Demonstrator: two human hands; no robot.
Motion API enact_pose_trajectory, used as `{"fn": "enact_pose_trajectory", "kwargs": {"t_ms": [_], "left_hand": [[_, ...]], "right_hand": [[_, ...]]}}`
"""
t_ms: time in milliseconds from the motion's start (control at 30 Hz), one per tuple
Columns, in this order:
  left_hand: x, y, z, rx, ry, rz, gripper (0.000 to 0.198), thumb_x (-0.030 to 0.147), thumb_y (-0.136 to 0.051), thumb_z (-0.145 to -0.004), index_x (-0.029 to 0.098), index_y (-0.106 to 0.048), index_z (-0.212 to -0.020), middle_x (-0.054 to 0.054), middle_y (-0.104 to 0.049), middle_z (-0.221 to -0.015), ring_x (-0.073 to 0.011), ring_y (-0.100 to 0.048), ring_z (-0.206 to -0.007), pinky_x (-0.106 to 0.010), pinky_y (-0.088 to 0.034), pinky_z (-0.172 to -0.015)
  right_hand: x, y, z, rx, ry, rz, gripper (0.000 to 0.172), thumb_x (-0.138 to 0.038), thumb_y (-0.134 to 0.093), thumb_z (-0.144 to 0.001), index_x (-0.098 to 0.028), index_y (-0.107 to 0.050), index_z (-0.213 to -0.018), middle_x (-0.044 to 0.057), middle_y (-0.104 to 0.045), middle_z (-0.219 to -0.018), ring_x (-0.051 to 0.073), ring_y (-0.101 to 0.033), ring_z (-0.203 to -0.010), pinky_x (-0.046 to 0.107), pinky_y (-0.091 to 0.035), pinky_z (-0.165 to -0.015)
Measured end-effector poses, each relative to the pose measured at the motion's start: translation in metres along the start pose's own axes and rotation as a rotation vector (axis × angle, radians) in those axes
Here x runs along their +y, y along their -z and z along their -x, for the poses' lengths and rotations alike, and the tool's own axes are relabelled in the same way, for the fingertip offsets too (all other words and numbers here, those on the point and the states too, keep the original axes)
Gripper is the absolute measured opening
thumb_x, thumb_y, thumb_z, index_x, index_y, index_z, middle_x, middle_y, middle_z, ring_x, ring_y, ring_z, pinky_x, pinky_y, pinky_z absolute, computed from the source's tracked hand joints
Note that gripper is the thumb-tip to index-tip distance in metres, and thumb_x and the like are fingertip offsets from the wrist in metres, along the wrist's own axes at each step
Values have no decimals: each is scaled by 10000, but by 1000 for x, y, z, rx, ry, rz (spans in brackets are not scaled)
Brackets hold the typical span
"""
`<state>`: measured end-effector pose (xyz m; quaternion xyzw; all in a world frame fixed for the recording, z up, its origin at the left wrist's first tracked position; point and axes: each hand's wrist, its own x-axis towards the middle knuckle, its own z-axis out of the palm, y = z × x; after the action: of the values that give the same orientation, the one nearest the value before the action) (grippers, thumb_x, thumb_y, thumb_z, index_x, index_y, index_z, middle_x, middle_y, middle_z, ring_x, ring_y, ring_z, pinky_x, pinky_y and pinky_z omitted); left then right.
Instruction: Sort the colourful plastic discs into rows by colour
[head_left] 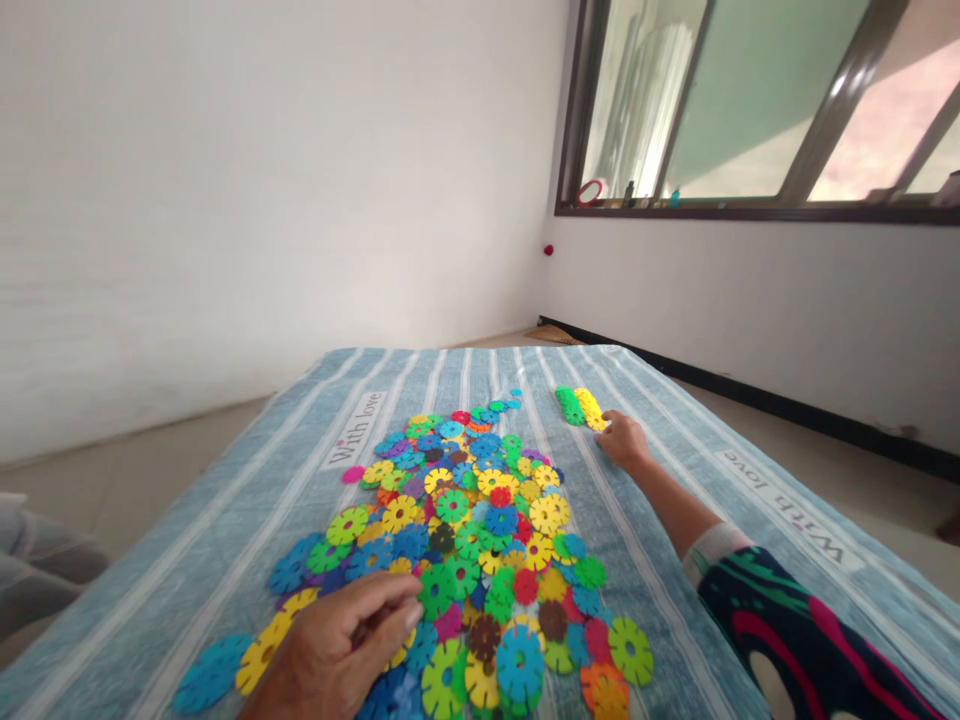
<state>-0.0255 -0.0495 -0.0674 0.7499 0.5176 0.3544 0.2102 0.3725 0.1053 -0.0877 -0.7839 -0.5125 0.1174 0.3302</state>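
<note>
A large loose pile of notched plastic flower discs (454,505) in many colours is spread over the middle of the cloth. My left hand (337,640) rests over the pile's near left side, fingers curled and thumb against them, right beside a green disc (437,590). Whatever may be inside that grip is hidden. Beyond the pile to the right, overlapping green discs (569,406) form a short row, and a matching row of yellow discs (588,405) lies against it. At the near end of the yellow row, my right hand (624,440) has its fingertips closed on a yellow disc.
A blue-grey striped cloth (255,500) with "With love" lettering covers the table. One pink disc (352,475) lies off the pile's left edge. A few blue discs (516,394) trail toward the far edge. White walls and a window (750,100) stand beyond.
</note>
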Motion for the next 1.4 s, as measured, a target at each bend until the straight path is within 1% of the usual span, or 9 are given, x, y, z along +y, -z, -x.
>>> {"fn": "enact_pose_trajectory", "kwargs": {"t_ms": [67,233,333,533,700,800,933,1100,1400], "left_hand": [[2,2,-1,-19,15,-8,272,465,-631,-746,249,-761,-846,15,-760,-729,-155,-700,-610,-154,-537,-542],[16,9,-4,-36,16,-30,276,436,-594,-770,227,-757,-846,6,-756,-730,-159,-696,-631,-185,-552,-579],[20,10,-4,-39,2,-43,263,410,-579,-784,225,-751,-859,12,-752,-743,-154,-690,-645,-192,-552,-606],[21,8,-2,-54,-34,-98,251,361,-538,-824,219,-740,-868,10,-749,-784,-147,-682,-679,-204,-543,-647],[25,6,-1,-55,-68,-146,253,344,-516,-829,217,-735,-838,10,-742,-787,-149,-677,-708,-214,-532,-675],[28,6,-1,-46,-83,-178,259,334,-502,-829,211,-730,-834,2,-736,-774,-151,-674,-718,-220,-529,-691],[28,4,-1,-32,-98,-203,264,317,-488,-834,191,-719,-862,-15,-731,-790,-149,-671,-712,-227,-522,-700],[28,3,-2,-41,-95,-207,244,303,-488,-839,179,-697,-862,-16,-723,-802,-143,-664,-712,-221,-511,-694],[21,2,-4,19,-113,-174,230,316,-492,-830,185,-679,-800,-8,-692,-724,-147,-632,-645,-244,-497,-633]], "right_hand": [[2,1,11,3,45,25,366,-140,-595,-725,-188,-632,-1086,43,-686,-868,215,-623,-899,272,-444,-768],[5,3,43,0,153,49,365,-171,-572,-756,-179,-618,-1118,68,-685,-995,206,-629,-909,295,-456,-809],[4,5,64,-25,217,35,330,-189,-574,-767,-176,-628,-1091,79,-689,-1034,204,-641,-909,302,-461,-833],[-5,4,106,-74,315,-3,248,-214,-567,-778,-219,-656,-1009,43,-706,-1002,192,-655,-897,284,-473,-844],[-14,2,133,-109,428,20,246,-221,-554,-784,-241,-655,-1007,41,-685,-1070,203,-640,-959,286,-466,-855],[-14,4,142,-138,485,61,244,-232,-535,-805,-230,-649,-1021,48,-673,-1088,217,-621,-1010,306,-455,-874],[-12,6,146,-154,513,102,233,-234,-536,-818,-235,-656,-1017,46,-678,-1081,220,-601,-1044,317,-441,-900],[-10,6,146,-170,520,121,230,-233,-531,-833,-230,-659,-1023,45,-680,-1087,219,-593,-1049,320,-436,-900],[-8,7,146,-175,570,145,229,-243,-500,-864,-205,-653,-1030,56,-682,-1075,219,-594,-1035,319,-435,-892]]}}
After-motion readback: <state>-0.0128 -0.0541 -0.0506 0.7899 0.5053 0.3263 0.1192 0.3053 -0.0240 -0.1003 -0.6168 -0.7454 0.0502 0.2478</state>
